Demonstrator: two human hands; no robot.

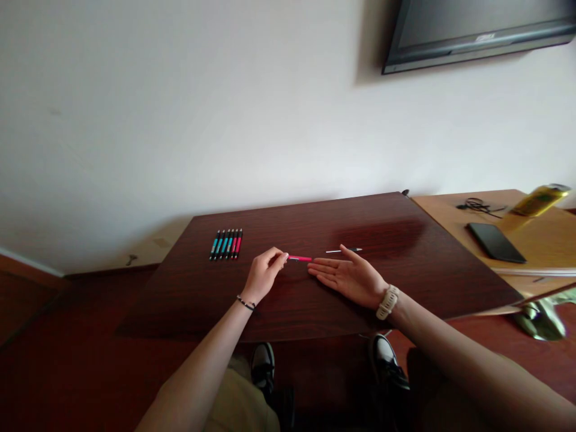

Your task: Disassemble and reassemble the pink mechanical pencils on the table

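The person's left hand [266, 271] pinches a pink pen barrel [300, 258] between thumb and fingers, its far end at the fingertips of the right hand [348, 277], which is open with the palm turned up. Just beyond the right thumb lies a thin white-and-black pen part [335, 251]. Left of the left hand, teal and pink pens [224, 245] lie in a row. High beyond the right hand, the television [454, 51] bears a pale logo [485, 37], too blurred to read
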